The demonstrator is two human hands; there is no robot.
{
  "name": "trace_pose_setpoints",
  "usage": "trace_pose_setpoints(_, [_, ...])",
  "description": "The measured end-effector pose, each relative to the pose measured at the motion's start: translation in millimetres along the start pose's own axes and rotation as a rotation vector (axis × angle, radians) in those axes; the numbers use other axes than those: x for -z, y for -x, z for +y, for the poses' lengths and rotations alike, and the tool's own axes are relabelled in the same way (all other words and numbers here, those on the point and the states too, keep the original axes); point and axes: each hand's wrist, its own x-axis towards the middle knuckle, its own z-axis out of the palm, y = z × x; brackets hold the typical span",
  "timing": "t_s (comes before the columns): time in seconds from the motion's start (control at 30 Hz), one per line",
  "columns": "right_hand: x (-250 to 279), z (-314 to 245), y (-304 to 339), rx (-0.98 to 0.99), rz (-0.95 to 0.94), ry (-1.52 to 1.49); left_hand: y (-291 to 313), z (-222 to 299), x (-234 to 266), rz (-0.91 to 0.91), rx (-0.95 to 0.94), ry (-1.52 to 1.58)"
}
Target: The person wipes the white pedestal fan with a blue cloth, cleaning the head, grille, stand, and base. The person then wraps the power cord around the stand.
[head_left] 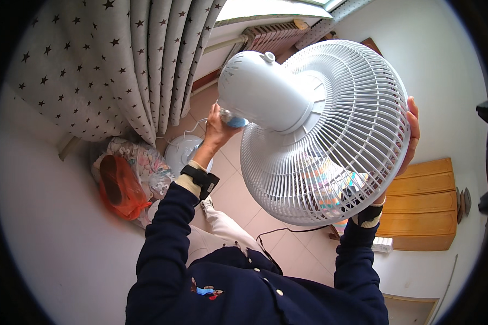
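Observation:
A white electric fan [287,100] stands tall before me, its motor housing to the left and its round wire guard [358,124] facing right. My left hand [217,129] is closed beneath the housing, on a light blue, cloth-like thing [235,121] that is mostly hidden. Against the guard's far right rim, the fingers of my right hand [412,132] curl around the edge; its palm and thumb are behind the guard. Below, on the floor, sits the fan's round white base [183,153]. The pole between is mostly covered by my left hand and arm.
Clear plastic bags of clothes [146,162] and a red bag [122,189] lie by the left wall. A star-patterned curtain [119,59] hangs beside a radiator [271,40]. At right is a wooden cabinet [423,203]. A dark cable [293,230] crosses the tiled floor.

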Motion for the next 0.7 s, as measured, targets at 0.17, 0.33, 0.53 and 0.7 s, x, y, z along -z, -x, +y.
trace_pose_setpoints(0.17, [-6,-1,0,-0.006,-0.003,-0.009,-12,5,4,-0.05,-0.099,-0.088])
trace_pose_setpoints(0.33, [-4,2,0,0.052,0.002,0.056,47,20,25,0.221,0.072,0.12])
trace_pose_setpoints(0.53, [-4,4,4,0.083,0.043,0.134,93,45,-2,-0.185,0.577,0.986])
trace_pose_setpoints(0.7, [-5,6,0,0.109,0.024,0.166,61,43,-23,-0.304,1.015,1.124])
